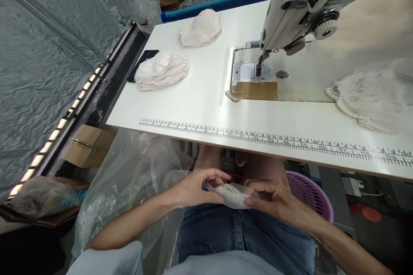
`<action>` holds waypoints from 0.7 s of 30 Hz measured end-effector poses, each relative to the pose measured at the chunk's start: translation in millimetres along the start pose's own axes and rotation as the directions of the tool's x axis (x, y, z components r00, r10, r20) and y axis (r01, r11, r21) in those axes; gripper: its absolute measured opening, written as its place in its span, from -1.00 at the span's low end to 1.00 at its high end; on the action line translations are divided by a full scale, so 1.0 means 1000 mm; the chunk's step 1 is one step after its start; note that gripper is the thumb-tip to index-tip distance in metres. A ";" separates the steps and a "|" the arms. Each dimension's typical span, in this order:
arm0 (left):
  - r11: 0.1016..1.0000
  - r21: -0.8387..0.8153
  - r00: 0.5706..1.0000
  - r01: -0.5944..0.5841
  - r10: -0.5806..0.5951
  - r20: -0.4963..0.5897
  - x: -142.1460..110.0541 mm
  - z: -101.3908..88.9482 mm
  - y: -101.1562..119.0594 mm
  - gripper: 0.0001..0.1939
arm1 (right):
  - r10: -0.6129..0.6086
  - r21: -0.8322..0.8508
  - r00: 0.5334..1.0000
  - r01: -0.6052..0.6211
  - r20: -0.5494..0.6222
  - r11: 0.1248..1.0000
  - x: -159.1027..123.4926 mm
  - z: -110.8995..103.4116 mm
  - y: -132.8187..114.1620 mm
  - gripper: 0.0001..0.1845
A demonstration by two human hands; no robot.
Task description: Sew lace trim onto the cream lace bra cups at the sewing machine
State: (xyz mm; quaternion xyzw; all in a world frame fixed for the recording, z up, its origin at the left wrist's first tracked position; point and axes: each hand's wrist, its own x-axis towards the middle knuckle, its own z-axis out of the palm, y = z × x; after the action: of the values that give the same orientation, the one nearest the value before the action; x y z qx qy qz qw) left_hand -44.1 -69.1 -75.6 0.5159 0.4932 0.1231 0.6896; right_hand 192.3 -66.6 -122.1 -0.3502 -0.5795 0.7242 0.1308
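Observation:
Over my lap, both hands hold one small white lace piece (pixel 232 193). My left hand (pixel 196 187) pinches its left end, fingers curled around it. My right hand (pixel 274 197) grips its right end with the fingers closed over the cloth. Both are below the front edge of the white sewing table (pixel 200 99). Two stacks of white lace pieces (pixel 161 71) (pixel 200 29) lie on the table's left part. The sewing machine (pixel 309 4) stands at the upper right, its needle and presser foot (pixel 259 68) over the metal plate.
A heap of sheer lace-edged cloth (pixel 371 94) lies at the table's right. A printed ruler (pixel 274 139) runs along the front edge. A purple basket (pixel 308 193) sits under the table by my right knee. Clear plastic bags (pixel 129 180) and cardboard boxes (pixel 88 146) are at the left.

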 end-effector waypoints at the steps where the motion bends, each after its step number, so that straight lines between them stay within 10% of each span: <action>1: 1.000 0.019 1.000 0.013 -0.013 -0.004 0.001 0.000 0.000 -0.46 | -0.002 -0.018 1.000 0.002 -0.001 1.000 0.000 0.000 0.000 -0.68; 8: 0.984 0.069 0.986 0.165 -0.166 0.012 0.006 0.004 0.003 -0.57 | 0.009 -0.054 1.000 -0.008 0.007 0.999 -0.001 0.002 -0.004 -0.67; 21: 0.995 -0.083 0.998 0.058 -0.059 -0.004 0.007 0.002 0.001 -0.82 | 0.039 0.046 0.999 -0.040 0.032 0.998 0.004 0.000 -0.002 -0.68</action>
State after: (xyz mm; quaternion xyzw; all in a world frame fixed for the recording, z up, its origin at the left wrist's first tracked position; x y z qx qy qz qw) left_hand -38.1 -64.9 -78.7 0.4716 0.5049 0.1250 0.7121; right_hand 188.7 -63.6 -121.2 -0.3470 -0.5573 0.7454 0.1154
